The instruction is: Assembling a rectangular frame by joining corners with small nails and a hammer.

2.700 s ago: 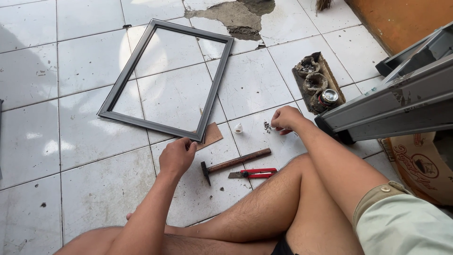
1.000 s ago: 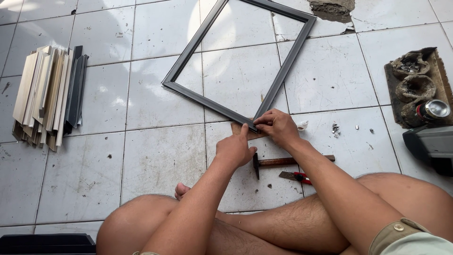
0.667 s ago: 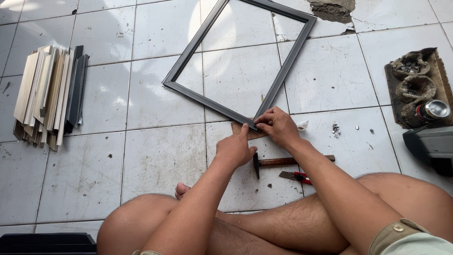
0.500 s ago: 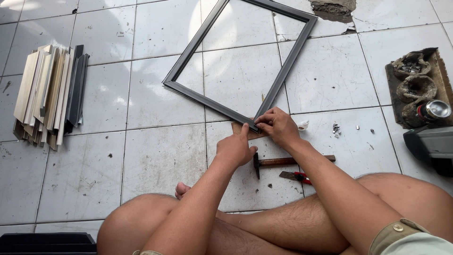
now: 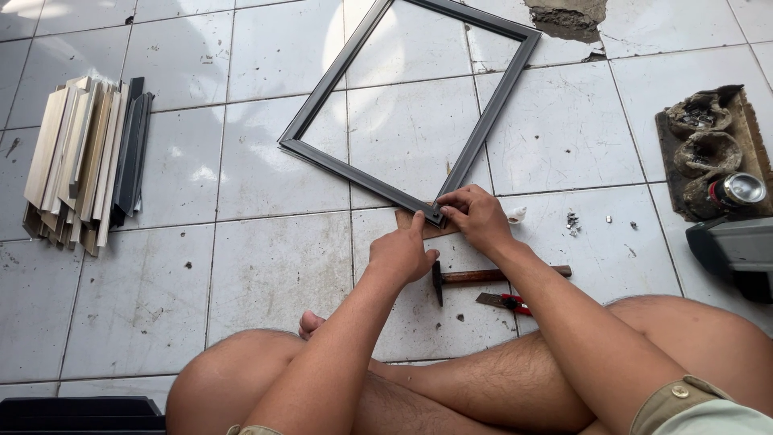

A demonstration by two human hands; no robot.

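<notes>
A dark grey rectangular frame (image 5: 322, 157) lies flat on the white tiled floor, turned diagonally. Its nearest corner rests on a small brown board (image 5: 403, 220). My left hand (image 5: 401, 254) is loosely closed, with the forefinger stretched out and pressing on that corner. My right hand (image 5: 475, 216) pinches the same corner from the right with its fingertips. Whether it holds something small there is too fine to tell. A hammer (image 5: 491, 278) with a wooden handle lies just behind my hands, and red-handled pliers (image 5: 503, 301) lie beside it.
A stack of pale and dark moulding strips (image 5: 84, 161) lies at the left. A shallow brown tray (image 5: 753, 129) with lumps and a metal can (image 5: 737, 191) stands at the right, a dark grey machine part (image 5: 737, 250) below it. Small bits (image 5: 573, 219) lie scattered on the tile. My bare legs are crossed in front.
Since 2.7 s ago my right hand left the small bits at the right and joined my left at the frame's near corner. Over the last second both hands barely move.
</notes>
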